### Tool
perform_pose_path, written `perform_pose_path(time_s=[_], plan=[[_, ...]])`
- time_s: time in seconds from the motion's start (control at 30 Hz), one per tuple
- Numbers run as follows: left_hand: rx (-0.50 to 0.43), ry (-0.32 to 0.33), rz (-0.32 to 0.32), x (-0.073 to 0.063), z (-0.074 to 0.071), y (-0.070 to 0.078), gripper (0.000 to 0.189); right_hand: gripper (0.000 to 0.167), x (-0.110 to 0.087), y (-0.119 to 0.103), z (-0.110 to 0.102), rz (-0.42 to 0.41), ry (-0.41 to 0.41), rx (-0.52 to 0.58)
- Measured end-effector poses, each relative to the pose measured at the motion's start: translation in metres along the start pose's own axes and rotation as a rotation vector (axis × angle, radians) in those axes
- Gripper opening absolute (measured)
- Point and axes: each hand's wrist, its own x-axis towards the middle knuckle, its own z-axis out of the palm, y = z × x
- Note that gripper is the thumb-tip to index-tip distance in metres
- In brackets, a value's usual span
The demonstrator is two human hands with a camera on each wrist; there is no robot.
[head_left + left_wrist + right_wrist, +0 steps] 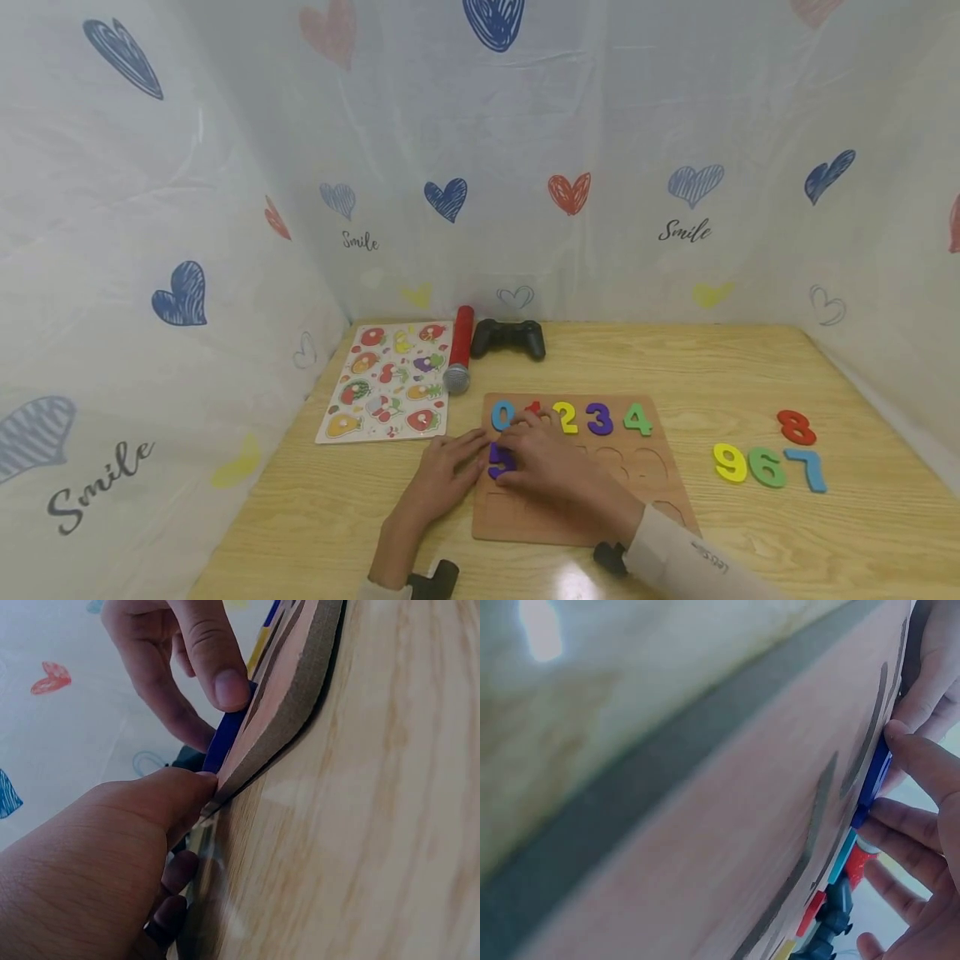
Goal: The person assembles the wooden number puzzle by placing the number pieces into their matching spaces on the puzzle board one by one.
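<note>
My right hand (543,454) reaches across the wooden number board (585,533) and pinches the purple number five (874,780) at the board's left side. Thumb and fingertips lie along the five's edges in the right wrist view. The piece sits at the board surface. At the left edge, my left hand (442,477) grips the board, its thumb (191,784) over the rim beside the five and its other fingers down past the edge. Along the top row are a blue zero (502,414), a yellow two (566,417), a purple three (599,418) and a green four (637,419); a red one is partly hidden behind my right hand.
On the table's right lie a red eight (797,427), yellow nine (730,462), green six (767,467) and blue seven (806,469). Behind the board are a fruit puzzle (405,375), a red microphone (462,342) and a black game controller (508,337). A heart-printed curtain (502,125) surrounds the table.
</note>
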Motion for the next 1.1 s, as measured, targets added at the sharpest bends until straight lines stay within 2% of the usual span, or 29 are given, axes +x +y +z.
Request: perform_pose_path(time_s=[0.43,0.6,0.9,1.1], plan=[[-0.017,-0.002,-0.006,-0.001,0.001,-0.001,0.038,0.048,0.000,-0.004,0.000,0.023,-0.006,-0.069],[-0.016,-0.002,-0.006,0.000,0.000,-0.001,0.038,0.046,-0.002,-0.001,0.000,0.018,0.008,-0.059],[0.001,-0.013,-0.023,0.001,-0.001,0.001,0.038,0.035,-0.021,0.013,-0.012,-0.026,0.017,-0.039],[-0.012,0.018,0.002,0.001,0.000,0.002,0.037,0.030,-0.043,0.024,-0.025,-0.042,0.042,-0.018]])
